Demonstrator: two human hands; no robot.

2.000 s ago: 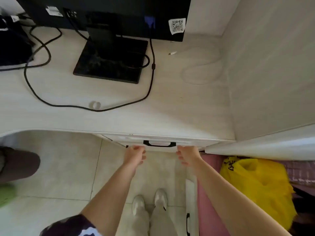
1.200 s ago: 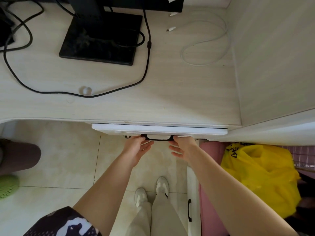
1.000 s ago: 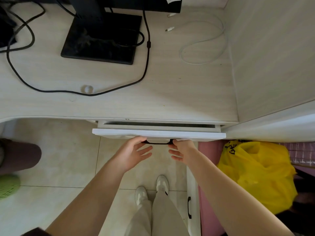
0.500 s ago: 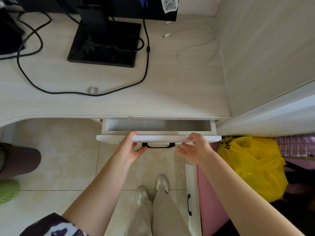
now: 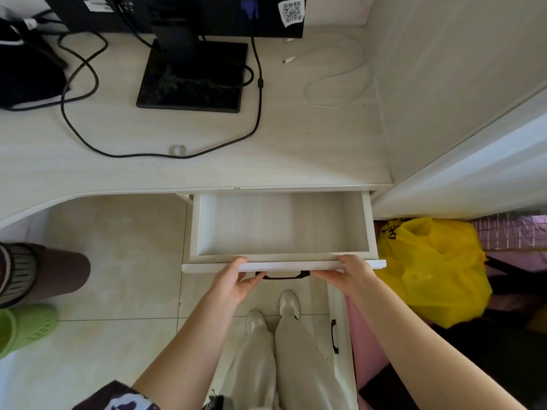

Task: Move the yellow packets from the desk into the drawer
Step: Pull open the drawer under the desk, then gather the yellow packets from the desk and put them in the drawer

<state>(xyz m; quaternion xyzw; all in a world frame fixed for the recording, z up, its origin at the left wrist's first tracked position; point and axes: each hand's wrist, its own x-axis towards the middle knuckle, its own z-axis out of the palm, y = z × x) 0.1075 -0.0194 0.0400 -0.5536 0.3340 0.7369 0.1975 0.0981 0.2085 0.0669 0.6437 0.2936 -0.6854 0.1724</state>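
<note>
- White wooden drawer (image 5: 281,263) now stands pulled far out, where half a second ago I saw a slit
- My left hand (image 5: 233,281) and right hand (image 5: 344,275) both grip its front edge
- I see no yellow packets on the pale desk (image 5: 296,143)

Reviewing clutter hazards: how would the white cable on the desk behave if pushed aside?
The white cable lies in a loose loop, so it is probably floppy and would deform rather than slide whole. It looks thin, likely light. Its free plug end may trail.
</note>
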